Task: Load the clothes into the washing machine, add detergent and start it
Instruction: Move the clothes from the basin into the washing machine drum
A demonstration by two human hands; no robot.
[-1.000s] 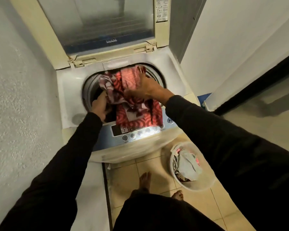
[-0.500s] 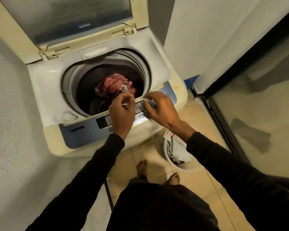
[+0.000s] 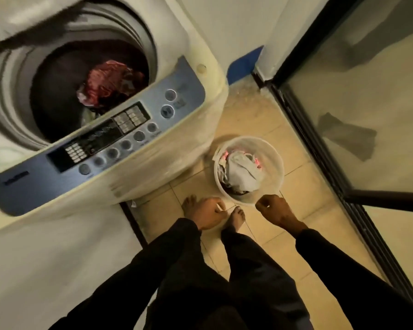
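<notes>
Both hands (image 3: 243, 210) hover above bucket (image 3: 275, 160) holding grey cloth (image 3: 242, 171).

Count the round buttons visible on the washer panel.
8 on the panel: five in a row along the lower edge, from up to, one past them, and two at the right end. Motion blur could hide more.

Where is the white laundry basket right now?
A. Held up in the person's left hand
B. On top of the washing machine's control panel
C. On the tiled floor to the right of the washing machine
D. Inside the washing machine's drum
C: the white laundry basket stands on the tiled floor beside the washing machine, with clothes still in it.
</notes>
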